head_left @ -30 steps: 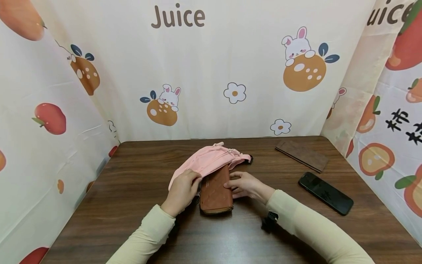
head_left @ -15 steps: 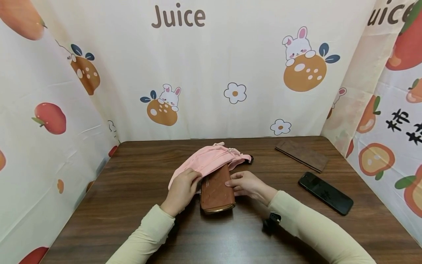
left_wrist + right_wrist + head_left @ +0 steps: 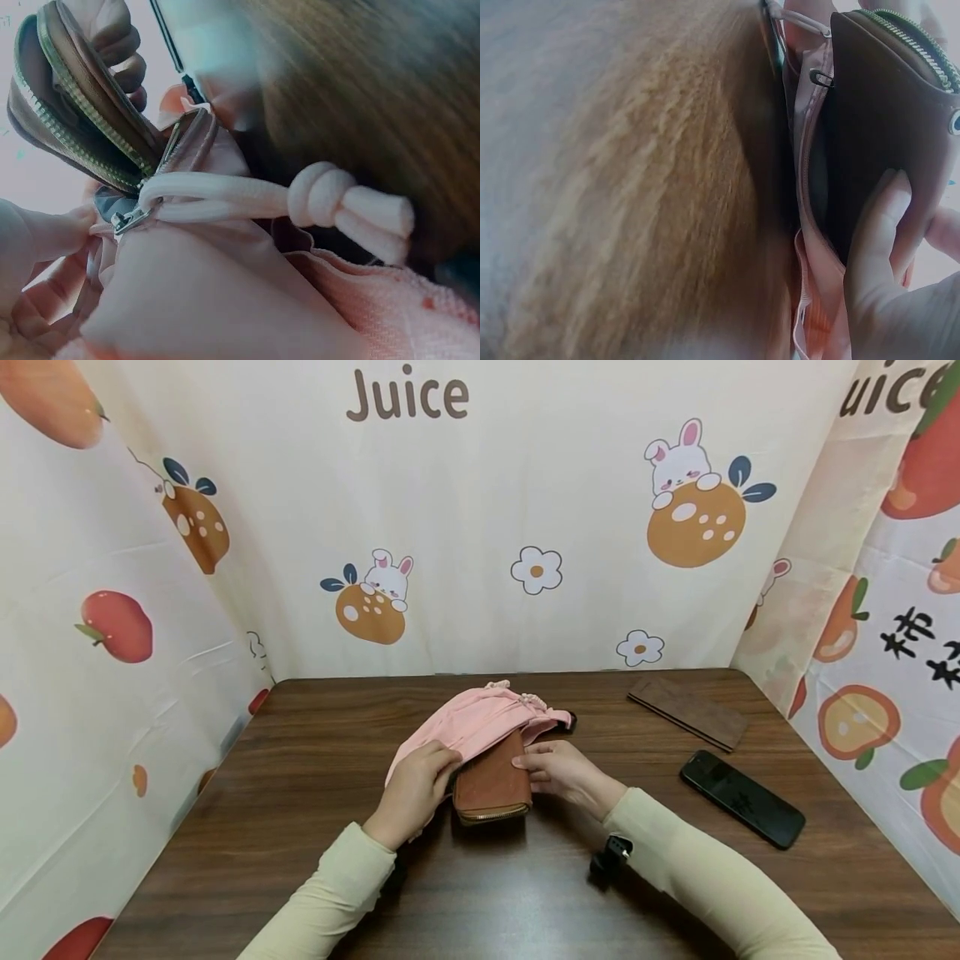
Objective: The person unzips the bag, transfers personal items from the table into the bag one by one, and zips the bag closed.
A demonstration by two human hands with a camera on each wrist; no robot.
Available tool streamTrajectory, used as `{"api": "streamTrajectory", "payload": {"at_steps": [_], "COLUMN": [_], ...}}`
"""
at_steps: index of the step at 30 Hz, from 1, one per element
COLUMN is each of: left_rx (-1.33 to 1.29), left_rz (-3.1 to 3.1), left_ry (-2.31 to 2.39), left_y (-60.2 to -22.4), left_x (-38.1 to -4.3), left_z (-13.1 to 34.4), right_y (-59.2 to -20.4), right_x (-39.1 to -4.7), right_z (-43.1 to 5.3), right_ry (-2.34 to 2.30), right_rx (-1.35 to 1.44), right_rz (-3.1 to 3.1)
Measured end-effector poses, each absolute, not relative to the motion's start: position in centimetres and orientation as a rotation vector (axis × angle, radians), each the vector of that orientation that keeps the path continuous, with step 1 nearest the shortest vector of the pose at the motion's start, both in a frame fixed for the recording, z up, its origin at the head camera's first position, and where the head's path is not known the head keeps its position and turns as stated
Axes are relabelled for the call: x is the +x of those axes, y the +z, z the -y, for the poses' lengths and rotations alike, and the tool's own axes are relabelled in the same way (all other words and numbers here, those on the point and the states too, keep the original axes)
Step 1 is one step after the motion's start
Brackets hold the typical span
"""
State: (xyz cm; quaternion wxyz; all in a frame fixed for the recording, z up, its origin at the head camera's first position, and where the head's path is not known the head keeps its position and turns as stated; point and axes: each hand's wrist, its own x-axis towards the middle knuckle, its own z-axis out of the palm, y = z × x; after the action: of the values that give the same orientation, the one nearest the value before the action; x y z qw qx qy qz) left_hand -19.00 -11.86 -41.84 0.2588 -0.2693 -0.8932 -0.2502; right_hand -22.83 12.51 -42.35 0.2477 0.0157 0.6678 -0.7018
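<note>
A pink zippered bag [image 3: 467, 720] lies in the middle of the table in the head view, a knotted cord pull [image 3: 322, 199] hanging from its zip in the left wrist view. Partway into its opening is a brown zip-around wallet [image 3: 492, 787], whose near end sticks out. The left hand [image 3: 412, 792] pinches the near edge of the bag. With thumb on one face and fingers on the other, the right hand [image 3: 566, 773] grips the wallet by its right side; the thumb [image 3: 889, 214] shows in the right wrist view. The wallet's far end is hidden inside the bag.
A black phone [image 3: 742, 797] lies to the right on the wooden table [image 3: 300, 860]. Behind it is a flat dark-brown folded wallet-like piece [image 3: 688, 713]. Printed curtains [image 3: 465, 502] stand along the back and both sides.
The right hand has pushed the brown wallet farther into the pink bag, away from the person, so less of it shows. The left hand keeps its hold on the bag's edge.
</note>
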Motion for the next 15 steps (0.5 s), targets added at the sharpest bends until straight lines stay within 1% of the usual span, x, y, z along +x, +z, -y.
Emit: {"api": "streamTrajectory", "payload": {"at_steps": [9, 15], "left_rx": [-0.753, -0.773], "left_rz": [2.428, 2.416], "left_ry": [-0.728, -0.748], "left_y": [-41.54, -41.61], "left_x": [-19.04, -19.22], "left_z": [11.94, 12.02], "right_y": [-42.31, -42.28], "right_x": [-23.44, -23.28], "right_z": [-12.14, -11.92], "right_ry": [-1.939, -1.948], "right_rx": [0.106, 0.059], "right_rz": [-1.825, -1.805]}}
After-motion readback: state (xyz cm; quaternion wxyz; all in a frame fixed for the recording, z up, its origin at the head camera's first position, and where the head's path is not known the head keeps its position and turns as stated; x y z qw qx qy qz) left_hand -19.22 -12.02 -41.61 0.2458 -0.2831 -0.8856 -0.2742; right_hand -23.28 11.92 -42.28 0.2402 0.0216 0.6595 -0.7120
